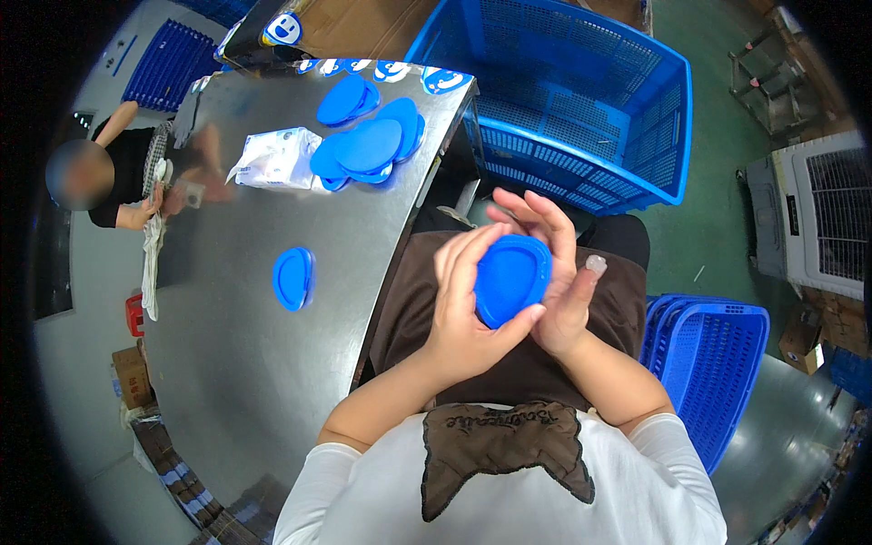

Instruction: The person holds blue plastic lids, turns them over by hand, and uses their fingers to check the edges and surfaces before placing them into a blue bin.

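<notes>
My left hand (463, 306) grips a rounded blue piece (512, 279) with a raised rim, holding it above my lap. Close against the right side of that piece is my right hand (562, 286), its fingers spread and a whitish cover on the thumb tip; whether it touches the piece is unclear. Another rimmed blue piece (293, 278) lies on the metal table (327, 272) to my left. Farther up the table, several flat blue pieces (368, 145) are piled loosely beside a white pack of tissues (276, 157).
A large blue plastic crate (579, 170) stands beyond my hands. Nested blue baskets (715, 375) are at my right. Cartoon-face pieces (443, 80) line the table's far edge. Across the table, a co-worker (129, 157) handles white cloth (153, 252). An air cooler (817, 204) stands far right.
</notes>
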The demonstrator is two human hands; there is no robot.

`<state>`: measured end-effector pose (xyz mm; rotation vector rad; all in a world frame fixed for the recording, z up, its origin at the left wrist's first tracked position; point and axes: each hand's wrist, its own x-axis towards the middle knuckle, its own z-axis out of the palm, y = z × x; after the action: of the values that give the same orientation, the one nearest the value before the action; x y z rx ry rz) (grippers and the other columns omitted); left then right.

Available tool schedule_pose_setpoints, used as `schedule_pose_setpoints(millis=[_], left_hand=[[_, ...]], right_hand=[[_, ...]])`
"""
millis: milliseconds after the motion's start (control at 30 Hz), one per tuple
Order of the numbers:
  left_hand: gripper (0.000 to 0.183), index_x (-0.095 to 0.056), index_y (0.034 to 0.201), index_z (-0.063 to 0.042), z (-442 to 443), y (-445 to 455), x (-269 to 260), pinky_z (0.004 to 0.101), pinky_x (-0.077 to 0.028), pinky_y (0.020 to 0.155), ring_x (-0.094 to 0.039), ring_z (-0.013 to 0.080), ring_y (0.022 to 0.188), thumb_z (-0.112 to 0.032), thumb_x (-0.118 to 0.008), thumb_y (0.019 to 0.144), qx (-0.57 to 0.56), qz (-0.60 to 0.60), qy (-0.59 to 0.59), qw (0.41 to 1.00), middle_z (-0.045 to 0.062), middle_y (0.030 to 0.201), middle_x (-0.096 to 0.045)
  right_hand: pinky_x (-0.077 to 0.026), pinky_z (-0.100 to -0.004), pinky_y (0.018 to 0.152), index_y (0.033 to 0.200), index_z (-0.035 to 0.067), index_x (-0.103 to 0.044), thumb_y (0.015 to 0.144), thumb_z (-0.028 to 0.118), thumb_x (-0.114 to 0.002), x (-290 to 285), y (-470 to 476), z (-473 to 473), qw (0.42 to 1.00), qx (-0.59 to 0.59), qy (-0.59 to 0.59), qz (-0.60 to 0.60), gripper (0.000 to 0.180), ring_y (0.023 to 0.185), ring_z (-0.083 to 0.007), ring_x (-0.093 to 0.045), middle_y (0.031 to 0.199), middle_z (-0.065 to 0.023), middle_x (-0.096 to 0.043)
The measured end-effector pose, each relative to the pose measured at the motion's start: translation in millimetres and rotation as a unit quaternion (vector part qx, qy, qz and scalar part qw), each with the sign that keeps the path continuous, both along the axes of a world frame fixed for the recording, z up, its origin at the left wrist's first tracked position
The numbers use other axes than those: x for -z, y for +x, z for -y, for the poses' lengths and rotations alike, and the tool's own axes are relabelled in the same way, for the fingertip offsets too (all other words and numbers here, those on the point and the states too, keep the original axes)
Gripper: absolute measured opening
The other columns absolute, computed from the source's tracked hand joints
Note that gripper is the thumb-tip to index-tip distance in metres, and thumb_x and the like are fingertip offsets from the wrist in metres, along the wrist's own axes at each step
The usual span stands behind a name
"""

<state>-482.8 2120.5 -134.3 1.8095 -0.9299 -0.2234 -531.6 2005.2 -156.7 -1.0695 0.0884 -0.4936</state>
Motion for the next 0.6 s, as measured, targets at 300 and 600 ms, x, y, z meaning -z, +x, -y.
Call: schedule_pose_setpoints(millis=[300,600], left_hand=[[0.079,-0.041,0.129,-0.002,-5,19,3,0.0448,-0.034,0.1,-0.045,0.0347,0.118,-0.013,-0.084,0.063,-0.1,0.219,0.004,0.971,0.02,0.131,-0.047],[0.071,-0.025,0.143,-0.002,-17,29,-1,0.0408,-0.04,0.104,-0.046,0.0277,0.126,-0.055,-0.037,0.097,-0.013,-0.544,-0.181,0.819,0.018,0.137,-0.043]], right_hand=[[-0.044,-0.0426,0.098,0.106,-0.005,-0.061,0.096,0.062,-0.029,0,-35,6,0.995,-0.056,-0.071,-0.051,0.075,0.115,-0.0305,-0.053,0.127,-0.0209,-0.047],[-0.051,-0.0356,0.087,0.107,-0.01,-0.061,0.101,0.05,-0.021,7,-28,25,0.976,-0.088,0.144,-0.139,0.073,0.098,-0.026,-0.063,0.11,-0.0207,-0.063]])
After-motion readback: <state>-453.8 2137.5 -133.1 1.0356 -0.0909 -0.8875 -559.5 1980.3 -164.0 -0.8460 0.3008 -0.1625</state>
